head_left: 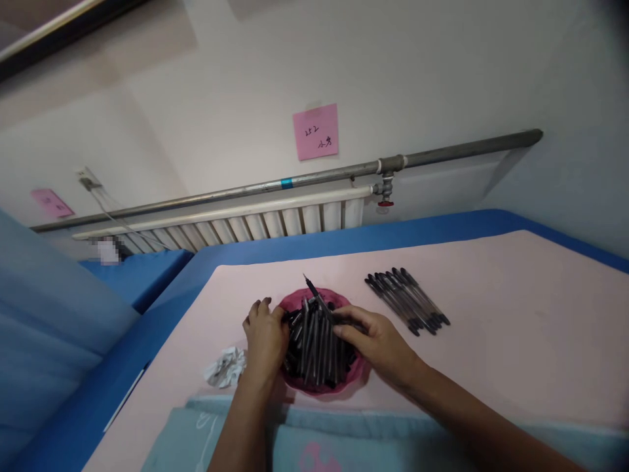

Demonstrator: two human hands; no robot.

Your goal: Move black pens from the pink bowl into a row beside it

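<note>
A pink basket full of loose dark pens stands before me on the pink table cover. My right hand reaches over its right side, thumb and fingers closed on a pen whose bare tip points up and away to the left. At the left rim, my left hand has its fingers bent, one side against the pens; what they grip, if anything, is hidden. Right of the basket, several capped pens lie side by side in a slanted row.
Crumpled white paper lies left of the basket. A light blue cloth runs along the near edge. Behind the blue table edge are a white radiator and a metal pipe. A blue curtain hangs at left.
</note>
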